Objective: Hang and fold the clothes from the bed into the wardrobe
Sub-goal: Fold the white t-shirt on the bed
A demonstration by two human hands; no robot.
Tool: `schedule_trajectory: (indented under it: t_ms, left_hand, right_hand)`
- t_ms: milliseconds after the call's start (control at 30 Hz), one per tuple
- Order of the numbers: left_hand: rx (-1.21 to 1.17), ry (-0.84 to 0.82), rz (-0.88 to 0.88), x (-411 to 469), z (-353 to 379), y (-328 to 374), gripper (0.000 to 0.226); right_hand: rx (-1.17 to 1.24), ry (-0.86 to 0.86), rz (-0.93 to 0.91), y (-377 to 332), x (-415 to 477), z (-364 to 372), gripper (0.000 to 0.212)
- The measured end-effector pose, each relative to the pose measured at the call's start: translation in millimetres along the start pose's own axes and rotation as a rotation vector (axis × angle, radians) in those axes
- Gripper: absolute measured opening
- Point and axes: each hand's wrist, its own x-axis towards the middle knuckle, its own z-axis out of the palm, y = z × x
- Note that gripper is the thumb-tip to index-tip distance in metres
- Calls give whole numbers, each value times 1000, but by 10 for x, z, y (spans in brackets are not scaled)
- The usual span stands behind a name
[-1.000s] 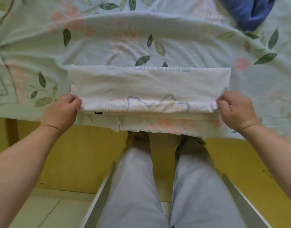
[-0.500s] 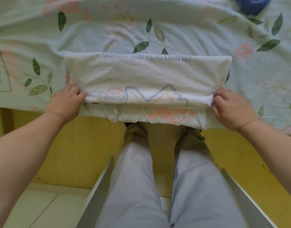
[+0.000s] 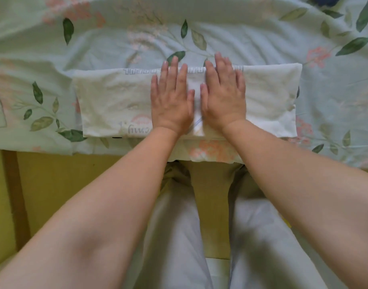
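both hands are lying flat and side by side on the middle of the folded white garment [image 3: 116, 97], with the left hand [image 3: 171, 101] and the right hand [image 3: 222, 97] almost meeting at the thumbs. the fingers [image 3: 174, 67] are stretching out straight, pressing the cloth down and gripping nothing. the garment is lying as a long band across the near edge of the bed [image 3: 241, 38], with printed lettering running along its far fold. the folding step seems to be under way, with the band being smoothed. the next move is likely calling for taking one end and bringing it across the middle, keeping the layers squared. the wardrobe is not showing. a dark blue cloth [image 3: 322, 0] is peeking in at the far right, probably waiting its turn.
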Motion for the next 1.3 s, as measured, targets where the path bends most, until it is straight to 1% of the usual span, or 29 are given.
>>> schedule_trajectory:
  t_ms: [67, 200, 300, 400, 500, 633, 767, 867, 900, 967, 1033, 1100, 1167, 1300]
  left_hand:
    - [71, -56, -74, 27, 239, -18, 68]
    - [85, -22, -25, 6, 411, -113, 71]
    - [88, -21, 9, -32, 382, -252, 70]
    - [122, -39, 17, -81, 325, -451, 70]
    - [142, -33, -5, -88, 297, -604, 71]
    - [133, -30, -35, -76, 305, -629, 71]
    - [161, -46, -75, -64, 299, -568, 71]
    - [135, -18, -147, -68, 263, -362, 74]
    - [107, -3, -149, -58, 248, -244, 74]
    - [43, 12, -117, -36, 263, 16, 74]
    - [-5, 8, -118, 8, 321, 239, 74]
    - [30, -23, -175, 49, 397, 363, 73]
    - [86, -39, -212, 67, 459, 391, 73]
    - [72, -16, -203, 66, 490, 381, 72]
  right_hand:
    - [-82, -45, 22, 33, 72, 202, 62]
    - [-144, -4, -9, 126, 49, 375, 64]
    - [-150, 0, 24, 192, 1, 335, 68]
    - [-164, -15, 101, 424, -52, 254, 70]
    - [-171, -19, 148, 725, -110, 170, 70]
    - [-170, 0, 201, 1015, -160, 90, 70]
    - [-63, 91, 345, 1139, -179, 1, 71]
    - [43, 162, 556, 1220, -210, -111, 70]
    - [100, 175, 628, 1263, -224, -155, 67]
    - [305, 176, 749, 1352, -264, -241, 56]
    - [469, 120, 839, 1449, -301, -295, 51]
    - [519, 16, 863, 1500, -326, -328, 53]
    - [544, -82, 824, 1481, -334, -336, 59]
    - [632, -117, 754, 1439, -337, -364, 67]
